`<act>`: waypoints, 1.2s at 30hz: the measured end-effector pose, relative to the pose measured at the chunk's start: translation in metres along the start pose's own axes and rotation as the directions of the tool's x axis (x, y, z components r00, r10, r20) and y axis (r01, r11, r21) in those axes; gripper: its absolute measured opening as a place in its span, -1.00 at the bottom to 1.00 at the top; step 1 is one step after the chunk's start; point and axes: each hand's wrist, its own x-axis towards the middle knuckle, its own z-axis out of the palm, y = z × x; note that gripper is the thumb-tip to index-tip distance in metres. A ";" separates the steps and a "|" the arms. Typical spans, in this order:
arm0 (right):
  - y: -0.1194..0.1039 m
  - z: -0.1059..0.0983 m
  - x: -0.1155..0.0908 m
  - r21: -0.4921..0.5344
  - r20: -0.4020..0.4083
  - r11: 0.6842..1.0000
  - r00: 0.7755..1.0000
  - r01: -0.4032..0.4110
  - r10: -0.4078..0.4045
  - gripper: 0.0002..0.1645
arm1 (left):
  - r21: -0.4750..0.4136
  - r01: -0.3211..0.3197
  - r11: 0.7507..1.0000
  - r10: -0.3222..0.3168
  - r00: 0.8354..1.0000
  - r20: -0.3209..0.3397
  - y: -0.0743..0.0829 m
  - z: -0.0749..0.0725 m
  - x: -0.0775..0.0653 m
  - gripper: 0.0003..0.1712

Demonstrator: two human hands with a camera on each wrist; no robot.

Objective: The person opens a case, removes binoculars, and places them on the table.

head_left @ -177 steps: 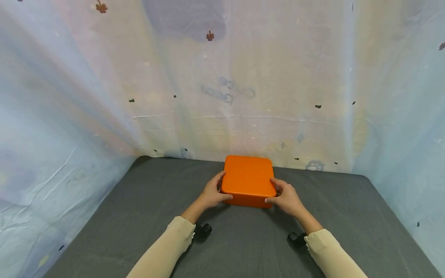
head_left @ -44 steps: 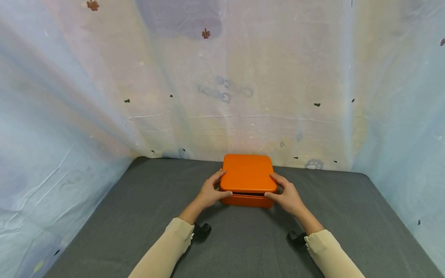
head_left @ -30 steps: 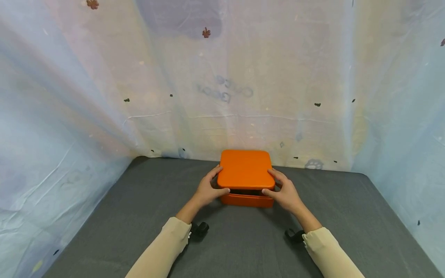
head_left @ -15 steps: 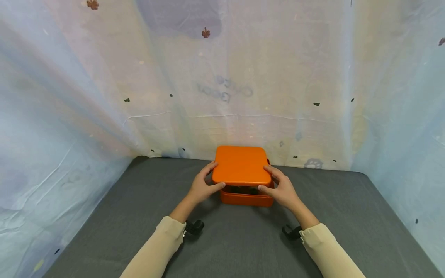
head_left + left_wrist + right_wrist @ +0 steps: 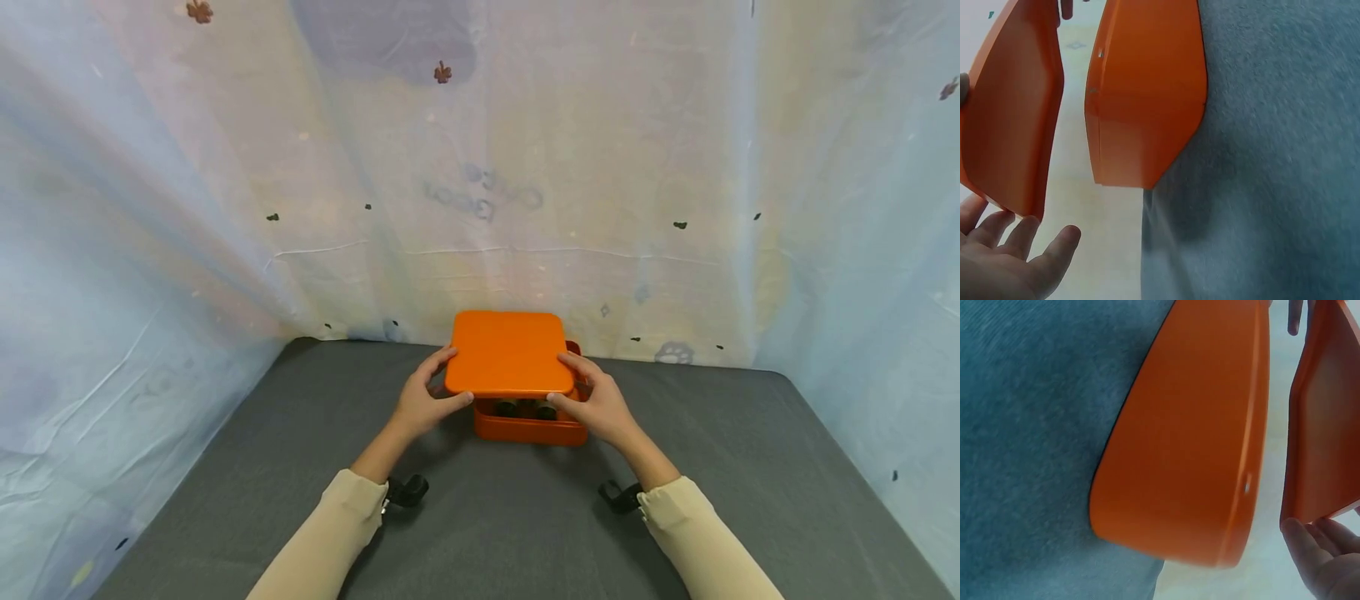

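An orange lid (image 5: 510,354) is held level between both hands, raised above an orange box (image 5: 530,430) that stands on the grey surface. My left hand (image 5: 422,404) grips the lid's left edge, thumb at its front corner. On the opposite edge my right hand (image 5: 597,402) grips it the same way. Both wrist views show a gap between lid (image 5: 1013,112) and box (image 5: 1179,431). Under the lid's front edge, dark round-ended things (image 5: 545,410) are partly visible inside the box; their kind is unclear. The lid hides most of the interior.
A grey cloth-covered table (image 5: 495,525) lies under the box. Pale patterned curtains (image 5: 585,167) hang right behind the table's back edge and along both sides. Black curved straps or mounts (image 5: 407,491) sit at both wrists.
At first the lid sat down on the box. Both hands have raised it and moved it left, uncovering the box's front and right parts. The box has stayed in place.
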 end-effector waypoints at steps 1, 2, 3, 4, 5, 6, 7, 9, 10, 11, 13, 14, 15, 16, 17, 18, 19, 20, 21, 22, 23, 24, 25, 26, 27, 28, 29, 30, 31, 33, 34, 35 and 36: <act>-0.001 0.001 0.000 0.002 0.000 1.000 1.000 0.003 -0.003 -0.21 | -0.002 -0.006 1.000 0.006 1.000 -0.007 -0.005 0.000 0.001 -0.14; -0.001 0.002 0.001 0.008 0.001 1.000 1.000 0.007 -0.007 -0.21 | 0.003 -0.014 1.000 0.014 1.000 -0.012 -0.010 -0.001 0.001 -0.14; -0.002 0.003 0.001 0.011 0.002 1.000 1.000 0.010 -0.010 -0.20 | 0.000 -0.017 1.000 0.017 1.000 -0.020 -0.015 -0.002 0.001 -0.14; -0.003 0.003 0.002 0.012 0.005 1.000 1.000 0.012 -0.012 -0.20 | 0.001 -0.023 1.000 0.023 0.999 -0.028 -0.019 -0.003 0.001 -0.14; -0.004 0.004 0.002 0.015 0.011 1.000 1.000 0.012 -0.012 -0.20 | 0.001 -0.026 1.000 0.026 0.999 -0.036 -0.021 -0.004 0.000 -0.14; -0.006 0.006 0.003 0.018 0.014 1.000 1.000 0.010 -0.011 -0.19 | 0.005 -0.028 1.000 0.028 0.999 -0.042 -0.022 -0.005 0.000 -0.14; -0.007 0.007 0.003 0.018 0.017 1.000 1.000 0.008 -0.009 -0.18 | 0.007 -0.032 0.999 0.033 0.998 -0.047 -0.023 -0.006 -0.001 -0.14; -0.010 0.009 0.004 0.019 0.023 1.000 1.000 0.004 -0.004 -0.18 | 0.009 -0.034 0.999 0.034 0.998 -0.058 -0.024 -0.009 -0.003 -0.14; -0.011 0.010 0.004 0.019 0.027 1.000 1.000 0.003 -0.003 -0.18 | 0.013 -0.035 0.999 0.036 0.997 -0.064 -0.024 -0.010 -0.004 -0.14; -0.012 0.011 0.004 0.017 0.029 1.000 1.000 0.005 -0.005 -0.18 | 0.020 -0.037 0.999 0.039 0.997 -0.067 -0.024 -0.012 -0.006 -0.14; -0.014 0.013 0.005 0.016 0.032 1.000 0.999 0.009 -0.009 -0.19 | 0.031 -0.038 0.999 0.040 0.997 -0.073 -0.024 -0.015 -0.008 -0.14; -0.015 0.015 0.005 0.015 0.034 1.000 0.999 0.013 -0.013 -0.20 | 0.031 -0.036 0.999 0.039 0.996 -0.076 -0.024 -0.017 -0.009 -0.14; -0.016 0.016 0.005 0.015 0.035 1.000 0.999 0.018 -0.018 -0.21 | 0.033 -0.036 0.999 0.038 0.996 -0.076 -0.024 -0.018 -0.010 -0.14; -0.016 0.017 0.005 0.016 0.037 1.000 0.999 0.020 -0.020 -0.21 | 0.031 -0.036 0.999 0.038 0.996 -0.076 -0.025 -0.020 -0.011 -0.14; -0.017 0.019 0.005 0.019 0.038 1.000 0.999 0.022 -0.022 -0.22 | 0.036 -0.036 0.999 0.039 0.997 -0.074 -0.025 -0.022 -0.011 -0.13; -0.018 0.020 0.005 0.026 0.040 0.999 0.999 0.021 -0.022 -0.22 | 0.035 -0.035 0.999 0.038 0.997 -0.074 -0.026 -0.023 -0.012 -0.13; -0.018 0.022 0.006 0.027 0.042 0.999 0.999 0.022 -0.023 -0.21 | 0.035 -0.037 0.999 0.039 0.997 -0.074 -0.026 -0.025 -0.013 -0.13; -0.019 0.024 0.006 0.030 0.043 0.999 0.999 0.021 -0.022 -0.21 | 0.037 -0.038 0.999 0.040 0.996 -0.075 -0.026 -0.027 -0.015 -0.13; -0.019 0.026 0.007 0.034 0.046 0.999 0.999 0.021 -0.022 -0.21 | 0.040 -0.039 0.998 0.042 0.996 -0.075 -0.026 -0.029 -0.016 -0.13; -0.019 0.028 0.007 0.038 0.047 0.999 0.999 0.021 -0.023 -0.21 | 0.046 -0.040 0.998 0.043 0.996 -0.076 -0.027 -0.031 -0.017 -0.13; -0.020 0.030 0.008 0.041 0.048 0.999 0.999 0.017 -0.019 -0.20 | 0.057 -0.040 0.998 0.044 0.996 -0.077 -0.027 -0.033 -0.019 -0.14; -0.021 0.031 0.009 0.042 0.048 0.999 0.999 0.017 -0.019 -0.20 | 0.061 -0.039 0.997 0.044 0.996 -0.078 -0.026 -0.035 -0.020 -0.14; -0.022 0.033 0.009 0.046 0.049 0.999 0.999 0.013 -0.015 -0.20 | 0.065 -0.037 0.997 0.043 0.996 -0.082 -0.026 -0.037 -0.022 -0.14; -0.024 0.035 0.010 0.051 0.050 0.999 0.999 0.007 -0.009 -0.20 | 0.073 -0.036 0.997 0.042 0.995 -0.086 -0.027 -0.039 -0.023 -0.14; -0.025 0.037 0.011 0.053 0.054 0.999 0.998 0.005 -0.008 -0.19 | 0.080 -0.034 0.996 0.041 0.995 -0.090 -0.027 -0.042 -0.025 -0.14; -0.027 0.039 0.011 0.057 0.059 0.998 0.998 0.003 -0.006 -0.20 | 0.088 -0.031 0.996 0.039 0.995 -0.095 -0.027 -0.044 -0.026 -0.15; -0.028 0.041 0.012 0.060 0.063 0.998 0.998 -0.006 0.002 -0.20 | 0.092 -0.030 0.995 0.039 0.994 -0.101 -0.027 -0.046 -0.028 -0.15; -0.030 0.042 0.013 0.065 0.067 0.998 0.998 -0.010 0.006 -0.20 | 0.094 -0.030 0.995 0.040 0.993 -0.107 -0.028 -0.048 -0.029 -0.15; -0.031 0.044 0.014 0.071 0.070 0.997 0.997 -0.019 0.014 -0.20 | 0.095 -0.027 0.995 0.037 0.993 -0.110 -0.029 -0.050 -0.031 -0.15; -0.033 0.049 0.015 0.073 0.076 0.997 0.997 -0.026 0.021 -0.20 | 0.103 -0.025 0.994 0.036 0.993 -0.111 -0.029 -0.055 -0.033 -0.15; -0.034 0.051 0.015 0.080 0.079 0.996 0.997 -0.030 0.024 -0.19 | 0.108 -0.022 0.994 0.034 0.993 -0.113 -0.030 -0.057 -0.035 -0.16; -0.035 0.053 0.015 0.082 0.081 0.996 0.996 -0.041 0.034 -0.19 | 0.112 -0.019 0.994 0.032 0.993 -0.113 -0.030 -0.059 -0.036 -0.16; -0.036 0.056 0.016 0.083 0.085 0.996 0.996 -0.041 0.034 -0.18 | 0.117 -0.016 0.993 0.030 0.993 -0.115 -0.029 -0.061 -0.038 -0.16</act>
